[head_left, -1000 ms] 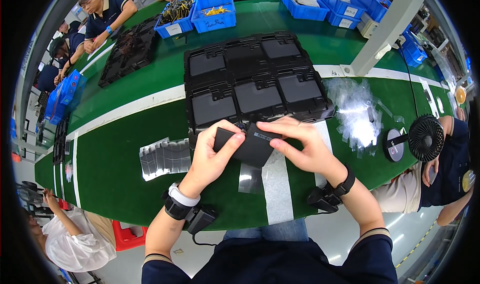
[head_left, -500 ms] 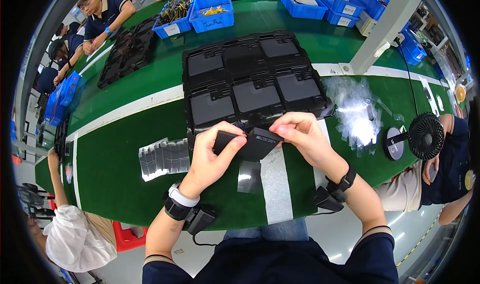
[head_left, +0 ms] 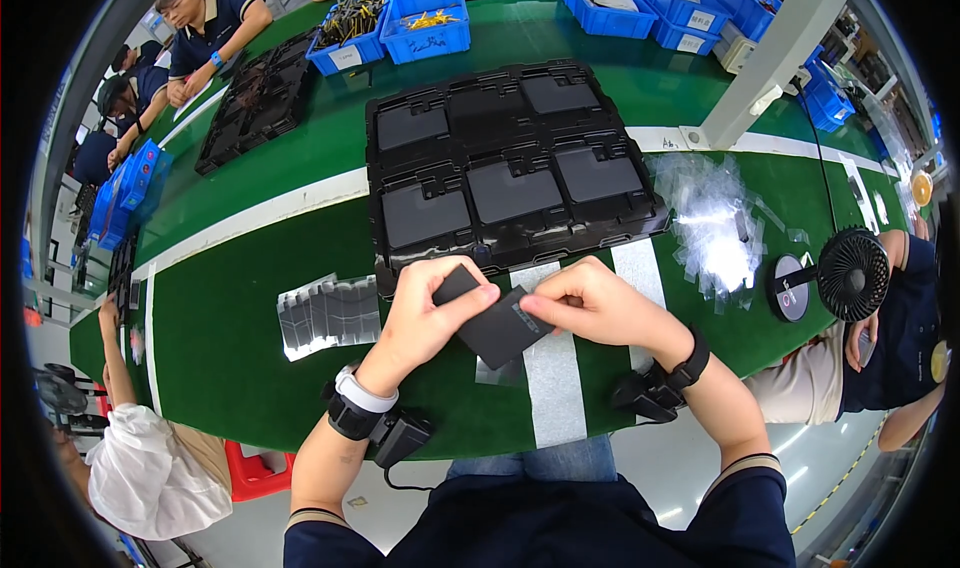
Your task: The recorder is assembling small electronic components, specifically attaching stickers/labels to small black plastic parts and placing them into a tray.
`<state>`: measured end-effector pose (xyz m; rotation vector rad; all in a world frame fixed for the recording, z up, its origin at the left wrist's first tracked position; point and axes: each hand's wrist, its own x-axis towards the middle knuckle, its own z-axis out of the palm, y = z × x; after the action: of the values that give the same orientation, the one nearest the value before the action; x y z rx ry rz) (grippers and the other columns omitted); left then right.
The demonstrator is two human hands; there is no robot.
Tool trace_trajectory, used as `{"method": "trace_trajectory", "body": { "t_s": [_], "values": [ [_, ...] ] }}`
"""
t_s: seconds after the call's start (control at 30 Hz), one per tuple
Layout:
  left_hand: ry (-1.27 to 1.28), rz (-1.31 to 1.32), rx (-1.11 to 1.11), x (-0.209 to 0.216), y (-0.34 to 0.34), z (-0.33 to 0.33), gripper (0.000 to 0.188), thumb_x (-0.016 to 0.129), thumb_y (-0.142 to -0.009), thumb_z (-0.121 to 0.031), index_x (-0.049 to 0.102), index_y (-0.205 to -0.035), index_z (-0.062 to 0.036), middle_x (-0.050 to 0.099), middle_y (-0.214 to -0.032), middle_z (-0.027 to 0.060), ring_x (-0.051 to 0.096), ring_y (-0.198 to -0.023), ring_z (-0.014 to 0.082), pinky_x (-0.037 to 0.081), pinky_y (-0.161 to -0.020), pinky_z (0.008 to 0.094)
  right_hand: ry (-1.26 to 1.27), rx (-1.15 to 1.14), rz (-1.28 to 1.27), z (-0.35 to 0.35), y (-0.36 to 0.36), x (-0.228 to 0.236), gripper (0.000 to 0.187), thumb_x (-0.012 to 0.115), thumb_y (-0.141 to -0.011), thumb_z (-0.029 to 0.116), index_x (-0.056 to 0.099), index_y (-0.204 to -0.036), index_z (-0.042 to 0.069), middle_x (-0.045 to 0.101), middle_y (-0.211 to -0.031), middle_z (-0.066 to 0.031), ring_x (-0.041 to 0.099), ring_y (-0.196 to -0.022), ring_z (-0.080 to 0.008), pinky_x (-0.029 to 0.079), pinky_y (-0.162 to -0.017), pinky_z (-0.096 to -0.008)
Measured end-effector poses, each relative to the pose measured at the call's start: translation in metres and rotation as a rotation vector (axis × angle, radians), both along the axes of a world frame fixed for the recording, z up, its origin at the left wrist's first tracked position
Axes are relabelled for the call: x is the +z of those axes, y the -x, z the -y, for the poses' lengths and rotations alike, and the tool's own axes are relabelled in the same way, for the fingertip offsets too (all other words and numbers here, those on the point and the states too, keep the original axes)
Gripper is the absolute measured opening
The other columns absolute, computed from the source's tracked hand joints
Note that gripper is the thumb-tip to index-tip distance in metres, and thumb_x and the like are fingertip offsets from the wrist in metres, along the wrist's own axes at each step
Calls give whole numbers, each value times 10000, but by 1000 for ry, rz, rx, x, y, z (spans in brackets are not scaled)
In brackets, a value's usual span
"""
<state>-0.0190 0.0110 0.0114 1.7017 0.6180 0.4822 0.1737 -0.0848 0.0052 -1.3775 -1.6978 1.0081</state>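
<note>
Just in front of the black tray, my left hand (head_left: 425,313) grips a flat dark grey rectangular piece (head_left: 503,340), thumb on top and fingers beneath. The piece is tilted, with a small printed mark near its right corner. My right hand (head_left: 605,306) is closed in a pinch at that corner, thumb and forefinger against the edge; whether thin film is between them is too small to tell. Beyond my hands lies the black moulded tray (head_left: 487,111), with similar flat grey panels (head_left: 515,196) in several of its compartments. A clear film sheet (head_left: 496,374) shows partly below the held piece.
Patterned film sheets (head_left: 328,318) lie to the left. A heap of clear film (head_left: 705,233) is at the right, beside a small black fan (head_left: 852,273). A grey post (head_left: 765,73) rises behind it. Blue bins (head_left: 425,38) stand at the back; co-workers sit at both sides.
The dark grey piece has come lower and turned, so its flat face shows more. My right hand has moved slightly down and right, its fingers folding more tightly at the corner.
</note>
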Motion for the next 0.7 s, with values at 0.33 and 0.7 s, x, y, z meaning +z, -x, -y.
{"method": "trace_trajectory", "body": {
  "t_s": [0.33,0.7],
  "values": [
    [420,-167,-177,8,-1,5,361,461,-925,-334,611,-943,-6,620,-813,32,561,-750,89,450,-657,214,-550,7,-152,-5,4,-4,312,613,-629,-67,636,-911,65,579,-944,-83,560,-773,-187,458,-668,-283],
    [163,158,7,0,-3,5,199,579,-869,-138,571,-957,40,621,-786,49,583,-693,95,469,-647,224,-10,-225,-509,0,6,-4,215,561,-886,184,563,-785,-6,574,-721,-4,522,-671,-30,464,-583,-202]
  ]
}}
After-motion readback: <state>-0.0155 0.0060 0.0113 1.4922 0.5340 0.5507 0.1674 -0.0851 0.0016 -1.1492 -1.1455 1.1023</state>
